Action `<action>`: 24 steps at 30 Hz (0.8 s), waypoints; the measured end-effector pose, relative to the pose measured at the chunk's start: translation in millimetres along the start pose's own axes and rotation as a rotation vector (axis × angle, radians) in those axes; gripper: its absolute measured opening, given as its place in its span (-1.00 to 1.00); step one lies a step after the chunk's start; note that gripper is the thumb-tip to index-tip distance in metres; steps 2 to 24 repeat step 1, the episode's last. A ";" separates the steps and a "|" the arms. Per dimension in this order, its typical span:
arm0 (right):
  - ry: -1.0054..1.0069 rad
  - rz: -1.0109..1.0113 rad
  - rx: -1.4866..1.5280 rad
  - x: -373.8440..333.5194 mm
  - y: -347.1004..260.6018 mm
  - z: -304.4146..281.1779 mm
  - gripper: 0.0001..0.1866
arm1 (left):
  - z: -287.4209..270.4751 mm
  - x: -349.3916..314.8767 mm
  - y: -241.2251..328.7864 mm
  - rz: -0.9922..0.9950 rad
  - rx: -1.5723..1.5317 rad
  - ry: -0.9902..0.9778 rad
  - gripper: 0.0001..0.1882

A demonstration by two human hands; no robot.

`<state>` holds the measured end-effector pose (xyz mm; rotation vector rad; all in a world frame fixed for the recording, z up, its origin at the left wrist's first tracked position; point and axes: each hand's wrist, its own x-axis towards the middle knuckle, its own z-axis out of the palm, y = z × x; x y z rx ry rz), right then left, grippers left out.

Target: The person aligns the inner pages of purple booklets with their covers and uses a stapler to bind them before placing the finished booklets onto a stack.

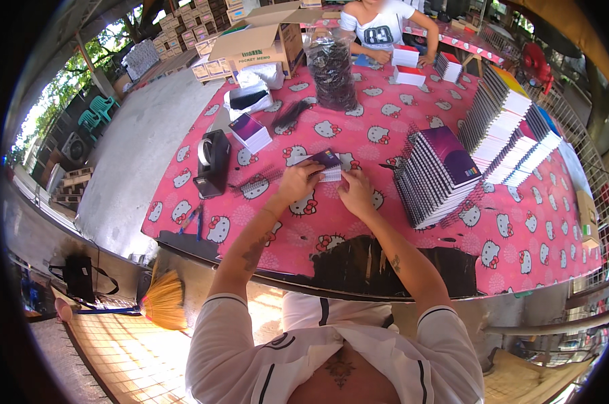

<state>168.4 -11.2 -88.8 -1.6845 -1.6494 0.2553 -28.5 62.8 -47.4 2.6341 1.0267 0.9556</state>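
A small purple-covered memo notebook (326,160) lies at the middle of the pink table, white pages showing along its near edge. My left hand (300,180) grips its left side, fingers bent over the cover. My right hand (356,191) has its fingers curled at the notebook's right near corner; what exactly they pinch is hard to make out. To the left lie loose black spiral coils (261,178) and a stack of purple-covered pads (250,132). Right of my hands stands a tall stack of spiral-bound purple notebooks (446,161).
A black tape dispenser (212,163) and blue-handled tools (199,222) sit at left. Farther back are a plastic bag of black coils (331,71) and an open cardboard box (267,50). More bound notebooks (503,124) rise at right. Across the table a person (378,30) handles pads.
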 end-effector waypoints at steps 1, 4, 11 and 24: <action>-0.003 -0.001 0.001 -0.4 -1.4 1.0 -0.47 | 0.0 -0.5 -3.5 0.003 0.001 -0.001 -0.69; -0.003 -0.001 0.001 -0.4 -1.4 1.0 -0.47 | 0.0 -0.5 -3.5 0.003 0.001 -0.001 -0.69; -0.003 -0.001 0.001 -0.4 -1.4 1.0 -0.47 | 0.0 -0.5 -3.5 0.003 0.001 -0.001 -0.69; -0.003 -0.001 0.001 -0.4 -1.4 1.0 -0.47 | 0.0 -0.5 -3.5 0.003 0.001 -0.001 -0.69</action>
